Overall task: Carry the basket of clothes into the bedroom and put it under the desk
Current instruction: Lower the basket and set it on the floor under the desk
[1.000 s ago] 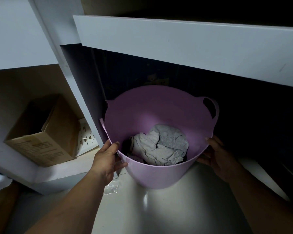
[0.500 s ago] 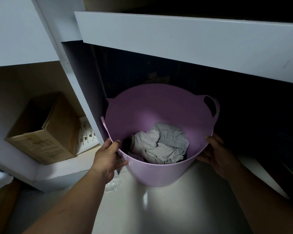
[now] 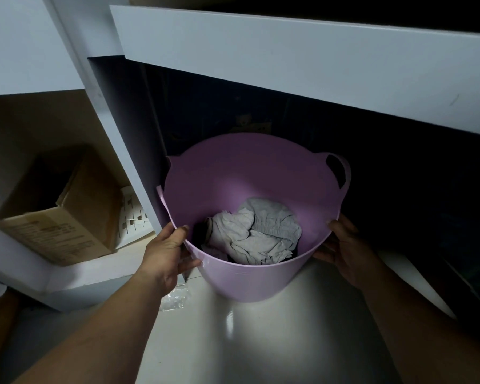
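Observation:
A lilac plastic basket (image 3: 250, 275) with two loop handles stands on the pale floor, its far half in the dark space beneath the white desk (image 3: 302, 56). Crumpled grey clothes (image 3: 261, 231) lie in its bottom. My left hand (image 3: 166, 250) grips the near left rim, thumb inside and fingers on the outer wall. My right hand (image 3: 344, 245) is pressed against the near right rim and wall from outside. The basket's left side sits close to the desk's white side panel (image 3: 122, 134).
Left of the panel, a low shelf holds an open cardboard box (image 3: 58, 212) and a white patterned item (image 3: 132, 214). A crumpled clear plastic scrap (image 3: 175, 299) lies on the floor by my left wrist. The space under the desk to the right is dark.
The basket has slid slightly farther under the desk, with both hands following on its rim. The grip looks the same.

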`<action>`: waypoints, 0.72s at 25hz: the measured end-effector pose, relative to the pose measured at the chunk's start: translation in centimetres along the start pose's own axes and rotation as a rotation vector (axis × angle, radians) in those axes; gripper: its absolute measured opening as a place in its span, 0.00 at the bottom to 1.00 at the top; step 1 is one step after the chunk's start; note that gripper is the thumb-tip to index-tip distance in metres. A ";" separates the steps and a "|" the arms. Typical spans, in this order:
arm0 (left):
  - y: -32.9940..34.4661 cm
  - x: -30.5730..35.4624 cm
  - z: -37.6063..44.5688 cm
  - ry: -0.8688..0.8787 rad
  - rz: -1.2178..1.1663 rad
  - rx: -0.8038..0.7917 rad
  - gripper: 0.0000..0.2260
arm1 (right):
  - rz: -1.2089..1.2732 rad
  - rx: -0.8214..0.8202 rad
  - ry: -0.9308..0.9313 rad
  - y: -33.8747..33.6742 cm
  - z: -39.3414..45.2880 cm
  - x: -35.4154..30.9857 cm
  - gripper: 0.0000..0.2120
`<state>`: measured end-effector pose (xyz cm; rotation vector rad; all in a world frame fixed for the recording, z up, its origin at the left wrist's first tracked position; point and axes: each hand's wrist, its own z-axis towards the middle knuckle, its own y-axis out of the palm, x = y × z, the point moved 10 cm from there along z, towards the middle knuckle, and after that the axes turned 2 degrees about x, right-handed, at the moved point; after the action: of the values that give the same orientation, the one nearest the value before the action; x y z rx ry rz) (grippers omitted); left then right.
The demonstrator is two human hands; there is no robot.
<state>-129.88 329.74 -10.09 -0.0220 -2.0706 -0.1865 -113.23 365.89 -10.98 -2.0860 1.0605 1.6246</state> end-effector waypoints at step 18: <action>0.4 0.5 -0.3 0.005 0.015 -0.010 0.05 | -0.003 0.009 0.002 -0.1 0.2 0.1 0.16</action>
<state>-129.82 330.03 -9.43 -0.0432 -2.0644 -0.1881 -113.34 366.05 -11.16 -2.0827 1.0622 1.6140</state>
